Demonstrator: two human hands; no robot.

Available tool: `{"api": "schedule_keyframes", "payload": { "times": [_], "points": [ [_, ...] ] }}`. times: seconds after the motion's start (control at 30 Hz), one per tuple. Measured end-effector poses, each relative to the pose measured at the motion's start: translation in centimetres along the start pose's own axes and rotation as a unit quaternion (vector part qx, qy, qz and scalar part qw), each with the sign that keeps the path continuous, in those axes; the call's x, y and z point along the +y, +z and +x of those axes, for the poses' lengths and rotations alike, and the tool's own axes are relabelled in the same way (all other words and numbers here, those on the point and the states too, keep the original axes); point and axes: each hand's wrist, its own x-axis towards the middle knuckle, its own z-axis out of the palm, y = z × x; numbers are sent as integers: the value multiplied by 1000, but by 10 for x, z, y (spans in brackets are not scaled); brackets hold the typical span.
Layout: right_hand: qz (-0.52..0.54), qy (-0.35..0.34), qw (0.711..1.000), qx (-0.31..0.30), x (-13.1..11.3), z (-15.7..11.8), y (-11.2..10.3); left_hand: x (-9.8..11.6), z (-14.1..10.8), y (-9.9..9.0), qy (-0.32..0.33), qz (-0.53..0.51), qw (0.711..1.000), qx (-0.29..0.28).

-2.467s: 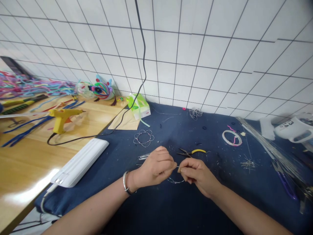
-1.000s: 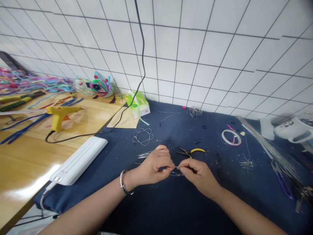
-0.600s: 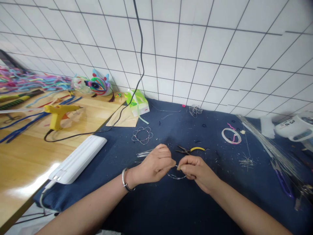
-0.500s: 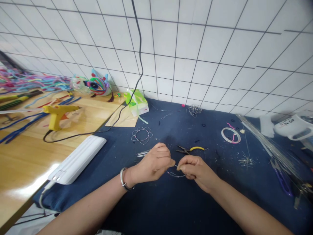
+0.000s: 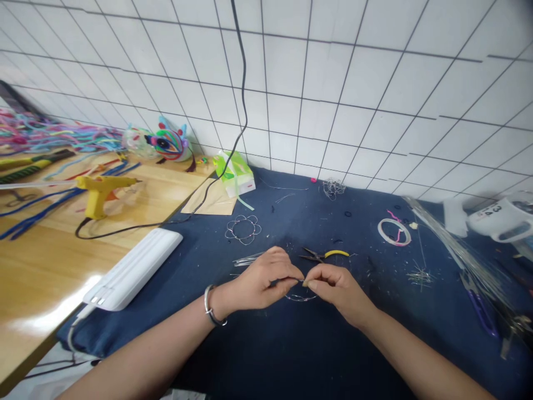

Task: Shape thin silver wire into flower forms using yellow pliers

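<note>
Between my two hands hangs a thin wire ring (image 5: pixel 300 299), its lower curve showing below the fingers. My left hand (image 5: pixel 270 279) pinches the wire at the top of the ring with thumb and fingers. Close beside it, my right hand (image 5: pixel 328 284) pinches the same ring, fingertips almost meeting the left ones. The exact spot of the wire is partly hidden by the fingertips. Just beyond the hands lie pliers with a yellow handle (image 5: pixel 336 253). A flower-shaped wire piece (image 5: pixel 243 229) rests farther off to the left, and short cut wires (image 5: pixel 246 260) lie by my left hand.
On the left are a white power bank (image 5: pixel 133 269), a yellow glue gun (image 5: pixel 97 194) and a tissue pack (image 5: pixel 236 172). To the right are a white ring-shaped spool (image 5: pixel 381 232), long wires (image 5: pixel 441 230), purple-handled pliers (image 5: pixel 478 311) and a white mug (image 5: pixel 495 222). A black cable (image 5: pixel 245 100) hangs ahead.
My left fingers have uncurled somewhat and stretched toward the right hand, still pinching the wire. The right hand has hardly moved. The whole view has shifted slightly.
</note>
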Motion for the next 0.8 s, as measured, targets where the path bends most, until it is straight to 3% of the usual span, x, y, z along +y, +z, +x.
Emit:
{"api": "schedule_keyframes", "payload": {
  "times": [0.33, 0.8],
  "points": [
    [-96, -29, 994, 39, -1, -2, 5, 2, -1, 5, 3, 14, 1000, 23],
    [-133, -59, 986, 77, -2, -4, 9, 4, -4, 12, -3, 9, 999, 53]
  ]
}}
